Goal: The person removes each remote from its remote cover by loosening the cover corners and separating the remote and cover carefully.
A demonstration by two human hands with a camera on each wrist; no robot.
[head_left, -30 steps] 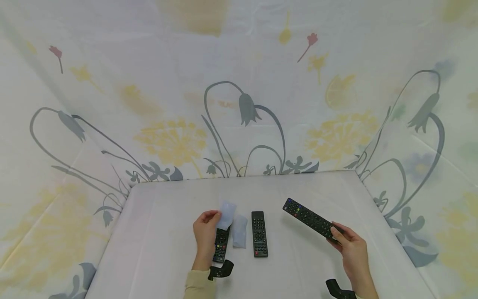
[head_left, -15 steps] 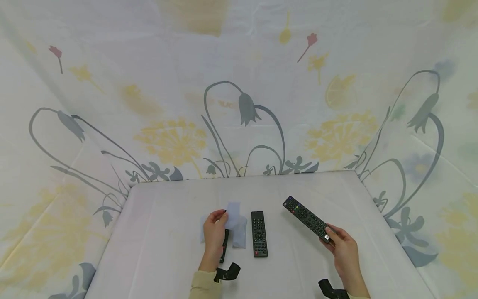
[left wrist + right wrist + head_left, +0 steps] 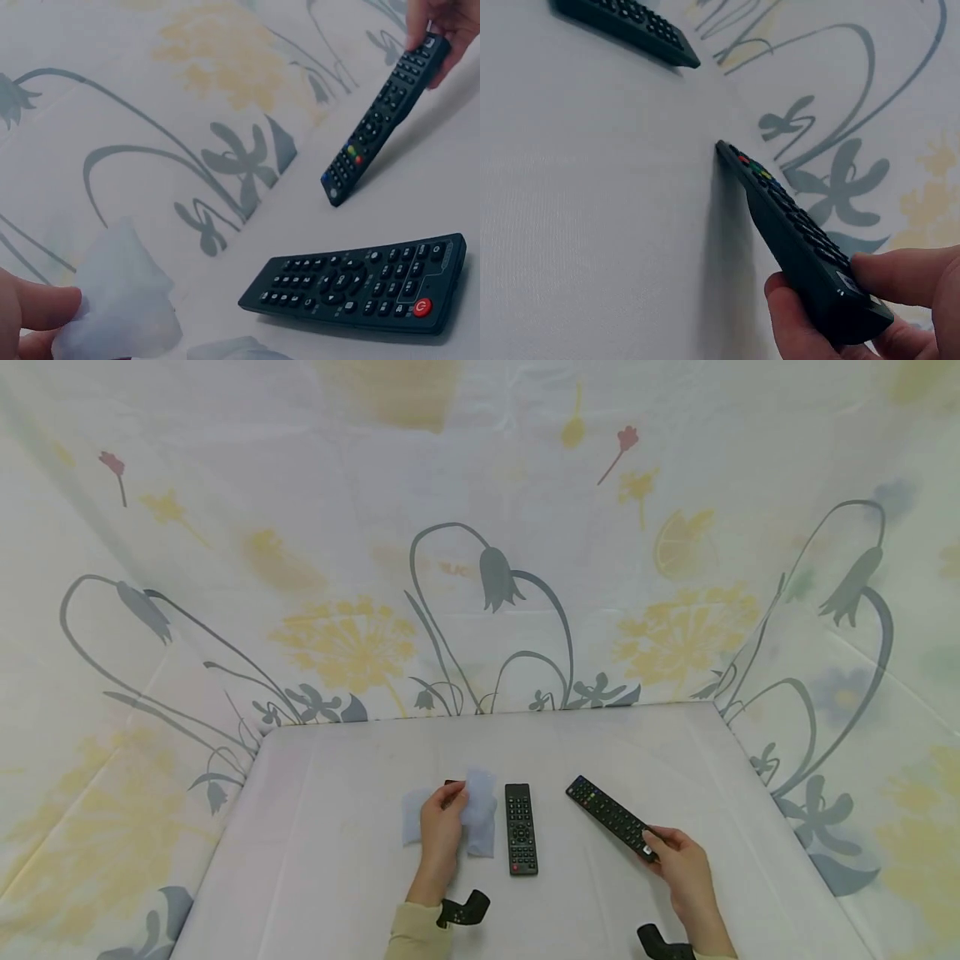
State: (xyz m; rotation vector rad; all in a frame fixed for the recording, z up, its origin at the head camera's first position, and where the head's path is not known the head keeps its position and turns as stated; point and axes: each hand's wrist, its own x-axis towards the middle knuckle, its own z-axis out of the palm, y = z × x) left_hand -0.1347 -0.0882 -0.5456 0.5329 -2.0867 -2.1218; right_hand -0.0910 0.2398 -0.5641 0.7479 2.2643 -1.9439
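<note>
My left hand (image 3: pixel 441 827) pinches a soft pale blue cloth (image 3: pixel 478 793) between thumb and finger; the left wrist view shows the crumpled cloth (image 3: pixel 120 292) up close. A dark end, seemingly of a remote control (image 3: pixel 451 782), shows behind the fingertips, the rest hidden by the hand. Another pale blue cloth (image 3: pixel 482 841) lies just under the pinched one. With thumb on top and fingers beneath, my right hand (image 3: pixel 684 864) holds a black remote control (image 3: pixel 609 814) by its near end. In the right wrist view this remote (image 3: pixel 795 247) tilts, its far end lower, close over the table.
Between the hands a second black remote (image 3: pixel 521 829) lies face up, with a red button near its close end. A pale blue piece (image 3: pixel 412 817) lies left of the left hand. The white table (image 3: pixel 337 777) meets a flower-printed cloth wall (image 3: pixel 360 652) at the back.
My left hand has moved right with the cloth, uncovering a pale blue piece at its left and covering the remote below. The right hand has shifted left and slightly nearer with its remote.
</note>
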